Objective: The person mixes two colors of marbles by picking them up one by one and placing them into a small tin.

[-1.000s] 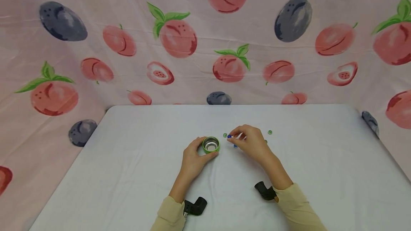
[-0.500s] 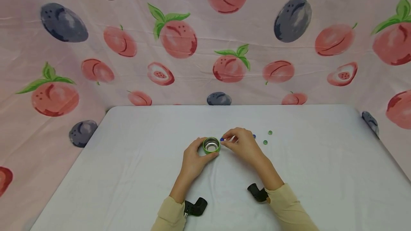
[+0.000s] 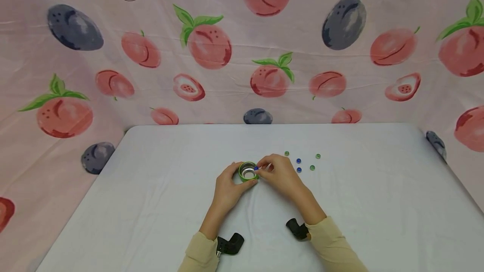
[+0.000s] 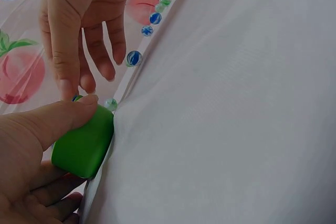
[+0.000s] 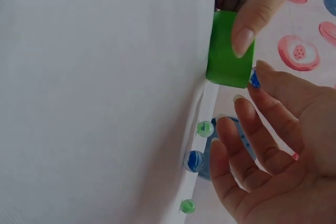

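Observation:
My left hand (image 3: 230, 186) grips a small green cup (image 4: 84, 142) with a shiny metal inside, its fingers and thumb around the outer wall. The cup stands upright on the table with its mouth facing up. Between thumb and forefinger, my right hand (image 3: 281, 175) pinches a blue glass marble (image 5: 255, 78) at the cup's right rim. In the right wrist view the other right fingers are spread loosely below the marble. The cup's floor shows pale in the head view.
Several loose marbles lie right of the cup, among them a green marble (image 3: 312, 167), a blue marble (image 3: 299, 170) and a farther green marble (image 3: 318, 156). A white cloth covers the table (image 3: 151, 205). A fruit-print curtain (image 3: 227, 108) hangs behind it.
My right hand has carried the blue marble leftward to the cup's rim, uncovering marbles on the table behind it. The left hand and the cup have stayed nearly still.

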The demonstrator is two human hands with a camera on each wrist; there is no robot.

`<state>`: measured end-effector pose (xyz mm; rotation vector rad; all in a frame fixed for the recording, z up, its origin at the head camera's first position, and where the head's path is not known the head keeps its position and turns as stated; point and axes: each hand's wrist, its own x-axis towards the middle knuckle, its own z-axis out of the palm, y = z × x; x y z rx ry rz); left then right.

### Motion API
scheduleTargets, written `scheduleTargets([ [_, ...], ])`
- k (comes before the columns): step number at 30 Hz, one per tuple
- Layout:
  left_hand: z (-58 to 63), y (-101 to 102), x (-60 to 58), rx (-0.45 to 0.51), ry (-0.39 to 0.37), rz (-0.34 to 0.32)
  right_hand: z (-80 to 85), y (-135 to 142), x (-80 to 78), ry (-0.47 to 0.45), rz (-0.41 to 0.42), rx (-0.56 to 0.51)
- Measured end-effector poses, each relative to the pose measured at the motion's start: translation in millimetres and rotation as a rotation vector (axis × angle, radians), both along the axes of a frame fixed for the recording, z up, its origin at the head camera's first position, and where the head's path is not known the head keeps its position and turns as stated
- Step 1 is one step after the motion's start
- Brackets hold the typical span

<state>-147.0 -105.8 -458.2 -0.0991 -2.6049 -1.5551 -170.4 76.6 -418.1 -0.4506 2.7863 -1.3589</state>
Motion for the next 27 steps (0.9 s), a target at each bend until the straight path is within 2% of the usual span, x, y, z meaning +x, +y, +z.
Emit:
scheduleTargets([
  [12, 1.1, 0.6, -0.1, 0.007, 0.003, -0.001, -3.8, 0.2, 0.4, 0.022, -0.017, -0.004],
  [27, 2.3, 2.1, 0.6, -0.008, -0.006, 0.017, 5.3, 27.3, 5.4, 0.063, -0.072, -0.007],
])
